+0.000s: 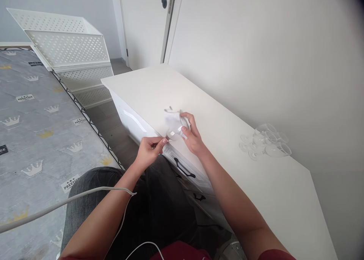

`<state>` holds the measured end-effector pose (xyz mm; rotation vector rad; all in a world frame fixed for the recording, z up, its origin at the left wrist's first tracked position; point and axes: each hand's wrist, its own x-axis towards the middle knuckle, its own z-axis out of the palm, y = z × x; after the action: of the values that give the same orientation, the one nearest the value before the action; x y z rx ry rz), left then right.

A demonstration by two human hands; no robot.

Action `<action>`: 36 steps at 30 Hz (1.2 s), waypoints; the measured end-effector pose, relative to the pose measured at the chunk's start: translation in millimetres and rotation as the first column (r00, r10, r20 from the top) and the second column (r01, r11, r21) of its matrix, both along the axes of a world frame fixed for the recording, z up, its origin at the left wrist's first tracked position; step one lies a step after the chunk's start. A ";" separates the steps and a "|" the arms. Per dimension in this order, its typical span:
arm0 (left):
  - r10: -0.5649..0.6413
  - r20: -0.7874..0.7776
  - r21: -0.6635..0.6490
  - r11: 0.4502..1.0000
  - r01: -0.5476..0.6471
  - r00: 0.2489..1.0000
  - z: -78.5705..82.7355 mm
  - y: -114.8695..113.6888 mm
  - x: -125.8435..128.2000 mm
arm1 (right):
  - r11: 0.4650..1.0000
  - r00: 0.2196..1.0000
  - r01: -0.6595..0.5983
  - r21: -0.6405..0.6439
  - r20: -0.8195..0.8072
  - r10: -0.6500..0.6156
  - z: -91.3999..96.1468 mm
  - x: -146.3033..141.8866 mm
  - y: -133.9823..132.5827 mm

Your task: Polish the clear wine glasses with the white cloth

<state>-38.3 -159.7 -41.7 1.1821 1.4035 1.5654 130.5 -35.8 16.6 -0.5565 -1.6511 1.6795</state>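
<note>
Holds a glass (174,134) between both hands, tilted, over the near edge of the chest (136,82). Pinches its stem end between thumb and fingertips with the left hand (150,150); cannot make out the foot behind the fingers. Grips the bowl with the right hand (193,137), thumb on the near side, fingers curled around at the rim. Points the mouth away from the body. Shows a pale, blurred patch (170,118) at the far side of the bowl; cannot tell whether cloth or reflection.

Has, farther right on the chest, a cluster of glasses (275,150) lying on their sides close together, near the wall (256,63) and well apart from the hands, feet toward the left; cannot count them surely through the overlapping clear bowls.

Looks down past dark trousers (170,191) to a black handle (184,169) on a white drawer (203,178). Has a grey mattress (54,127) on the left, printed with crowns, beside a white perforated rack (68,47). Faces a white door (145,25) beyond the chest. Has a pale cable (57,205) running in from the left edge, across the left forearm (99,218).
</note>
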 end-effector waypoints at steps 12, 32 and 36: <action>-0.057 0.361 -0.010 0.998 0.065 0.931 1.2 5.9 12.8 | 0.980 0.984 0.163 0.112 -0.087 -0.153 4.9 0.3 -5.9; 0.203 -0.315 0.181 0.972 -0.152 0.927 5.3 -5.6 19.0 | 0.979 0.990 0.038 -0.198 -0.126 -0.064 0.5 -6.3 3.0; 0.156 0.003 0.055 0.986 -0.156 0.988 5.3 -3.1 19.6 | 0.979 0.981 0.066 -0.192 -0.168 -0.099 -0.5 -10.3 3.0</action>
<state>-18.7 -162.7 -36.4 1.1286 1.4929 1.7212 120.1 -32.8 16.1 -0.5399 -1.3369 1.7781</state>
